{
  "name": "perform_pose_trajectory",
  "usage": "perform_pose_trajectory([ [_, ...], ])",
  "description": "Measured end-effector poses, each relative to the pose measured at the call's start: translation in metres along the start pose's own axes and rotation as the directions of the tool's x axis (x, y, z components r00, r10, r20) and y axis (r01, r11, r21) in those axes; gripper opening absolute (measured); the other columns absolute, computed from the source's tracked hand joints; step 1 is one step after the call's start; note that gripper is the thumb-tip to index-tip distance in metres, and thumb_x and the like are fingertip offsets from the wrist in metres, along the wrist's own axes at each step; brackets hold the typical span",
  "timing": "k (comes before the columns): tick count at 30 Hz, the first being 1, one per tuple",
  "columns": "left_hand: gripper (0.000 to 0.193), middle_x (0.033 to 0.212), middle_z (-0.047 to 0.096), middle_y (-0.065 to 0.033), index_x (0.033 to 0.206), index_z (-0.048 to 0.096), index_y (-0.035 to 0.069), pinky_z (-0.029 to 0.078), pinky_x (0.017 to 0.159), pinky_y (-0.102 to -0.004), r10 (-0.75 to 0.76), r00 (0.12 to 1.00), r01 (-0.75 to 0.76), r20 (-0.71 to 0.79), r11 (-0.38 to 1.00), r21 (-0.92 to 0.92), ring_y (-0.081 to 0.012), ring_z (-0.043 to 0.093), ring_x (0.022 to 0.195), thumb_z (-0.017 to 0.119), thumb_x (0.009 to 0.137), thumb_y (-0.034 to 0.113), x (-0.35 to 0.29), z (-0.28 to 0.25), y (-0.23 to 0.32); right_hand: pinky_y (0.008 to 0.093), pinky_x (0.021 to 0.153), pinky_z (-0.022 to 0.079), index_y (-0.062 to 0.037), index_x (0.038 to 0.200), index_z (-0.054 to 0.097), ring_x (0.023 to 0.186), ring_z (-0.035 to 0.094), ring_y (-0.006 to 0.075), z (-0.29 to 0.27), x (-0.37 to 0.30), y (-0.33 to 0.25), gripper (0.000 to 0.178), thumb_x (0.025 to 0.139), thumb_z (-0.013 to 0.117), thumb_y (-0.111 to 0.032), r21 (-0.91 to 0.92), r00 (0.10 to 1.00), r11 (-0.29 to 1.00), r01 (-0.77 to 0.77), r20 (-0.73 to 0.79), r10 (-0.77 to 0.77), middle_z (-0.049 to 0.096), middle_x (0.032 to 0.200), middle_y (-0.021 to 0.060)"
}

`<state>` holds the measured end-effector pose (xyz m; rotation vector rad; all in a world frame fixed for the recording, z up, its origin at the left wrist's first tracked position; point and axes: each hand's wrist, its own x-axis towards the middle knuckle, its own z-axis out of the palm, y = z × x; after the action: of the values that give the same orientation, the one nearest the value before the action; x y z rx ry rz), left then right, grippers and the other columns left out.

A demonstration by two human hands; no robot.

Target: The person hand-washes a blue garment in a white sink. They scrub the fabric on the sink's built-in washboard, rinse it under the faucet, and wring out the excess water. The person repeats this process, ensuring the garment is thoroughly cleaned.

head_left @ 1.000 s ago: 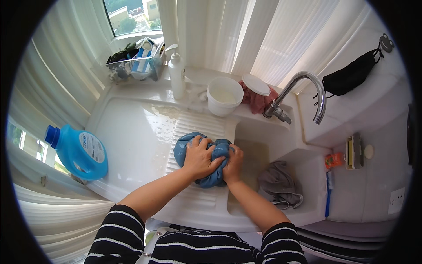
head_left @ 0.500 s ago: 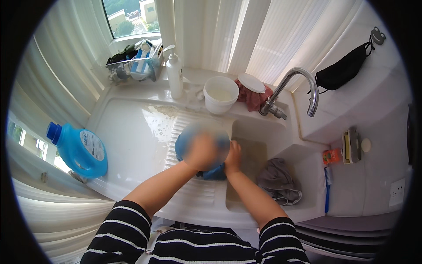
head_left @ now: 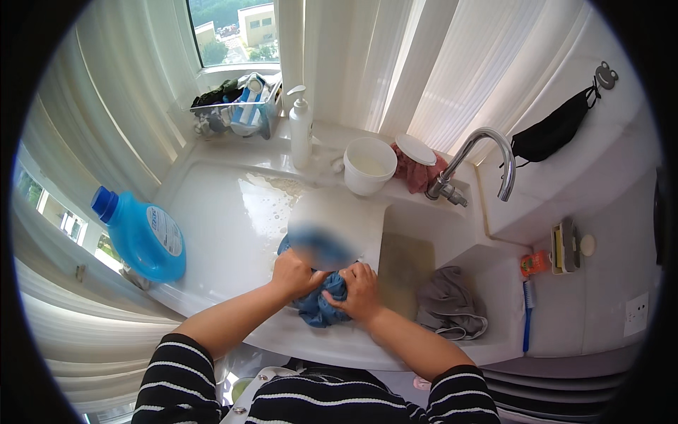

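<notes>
A bunched blue cloth (head_left: 321, 309) lies on the sloping white slab beside the basin. My left hand (head_left: 295, 274) is closed on its left side, and my right hand (head_left: 359, 291) grips it from the right, fingers bent over the fabric. Between and beyond the hands, a blurred patch hides part of the cloth and the ridged washboard surface. Cloudy water (head_left: 404, 272) stands in the basin to the right. A crumpled grey cloth (head_left: 452, 302) rests there, partly in the water.
A blue detergent jug (head_left: 145, 237) stands at left. Along the back are a white pump bottle (head_left: 301, 134), a white tub (head_left: 369, 166), a reddish cloth (head_left: 417, 174) and a chrome faucet (head_left: 487, 134). On the right ledge lie a blue brush (head_left: 527, 318) and a soap holder (head_left: 563, 245).
Both hands have drawn nearer to me, bringing the blue cloth with them. The left hand has shifted left and down, and more of the cloth now shows between the hands.
</notes>
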<state>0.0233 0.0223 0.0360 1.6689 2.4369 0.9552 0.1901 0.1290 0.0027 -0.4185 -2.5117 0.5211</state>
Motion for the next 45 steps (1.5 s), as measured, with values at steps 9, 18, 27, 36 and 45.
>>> perform_pose_trajectory([
  [9,0.046,0.113,0.06,-0.0186,0.092,0.066,0.001,0.037,0.094,-0.0543,-0.093,0.995,0.095,0.031,0.993,-0.065,-0.0385,0.052,0.11,0.07,0.082,0.045,0.045,-0.018,0.009,0.0579,0.115,0.023,-0.0124,0.133,0.052,0.146,0.014,0.0433,-0.007,0.065,0.042,0.091,0.064,0.076,-0.067,0.136,0.782,0.84,-0.526,0.466,0.414,0.017,0.157,0.0264],
  [18,0.043,0.1,0.063,-0.0131,0.108,0.059,0.007,0.038,0.087,-0.046,-0.056,0.979,0.099,-0.195,0.97,0.222,-0.0341,0.055,0.098,0.071,0.08,0.038,0.074,0.048,-0.053,0.0528,0.099,0.04,-0.0071,0.123,0.057,0.132,0.039,0.0323,0.007,0.109,0.027,0.083,0.058,0.082,-0.052,-0.058,0.871,0.922,-0.383,0.31,0.381,0.044,0.14,0.014],
  [27,0.049,0.09,0.07,-0.0149,0.114,0.067,0.007,0.039,0.076,-0.0423,-0.011,0.999,0.01,-0.042,1.0,-0.016,-0.0298,0.063,0.088,0.065,0.085,0.047,0.007,0.025,-0.004,0.0502,0.09,0.038,-0.0109,0.081,0.066,0.113,0.052,0.0308,0.015,0.03,0.02,0.038,0.059,0.08,-0.039,0.011,0.998,0.999,-0.03,-0.046,0.031,0.059,0.118,0.0107],
  [36,0.048,0.138,0.048,-0.0261,0.084,0.069,0.006,0.026,0.107,-0.0607,-0.278,0.956,0.284,0.097,0.957,-0.056,-0.045,0.036,0.134,0.065,0.084,0.054,0.065,0.016,-0.013,0.0653,0.109,0.026,-0.0154,0.125,0.057,0.14,0.033,0.0377,-0.002,0.094,0.059,0.072,0.064,0.076,-0.048,0.22,0.766,0.807,-0.549,0.519,0.379,0.037,0.15,0.0178],
  [45,0.037,0.082,0.058,-0.008,0.073,0.06,0.01,0.043,0.07,-0.0436,0.059,0.953,-0.004,-0.298,0.983,0.182,-0.0309,0.055,0.084,0.075,0.078,0.043,0.082,0.056,-0.045,0.0462,0.085,0.04,-0.0116,0.094,0.064,0.106,0.054,0.0262,0.026,0.108,0.049,0.046,0.06,0.077,-0.041,-0.165,0.997,0.984,-0.072,-0.028,0.069,0.058,0.113,0.0065],
])
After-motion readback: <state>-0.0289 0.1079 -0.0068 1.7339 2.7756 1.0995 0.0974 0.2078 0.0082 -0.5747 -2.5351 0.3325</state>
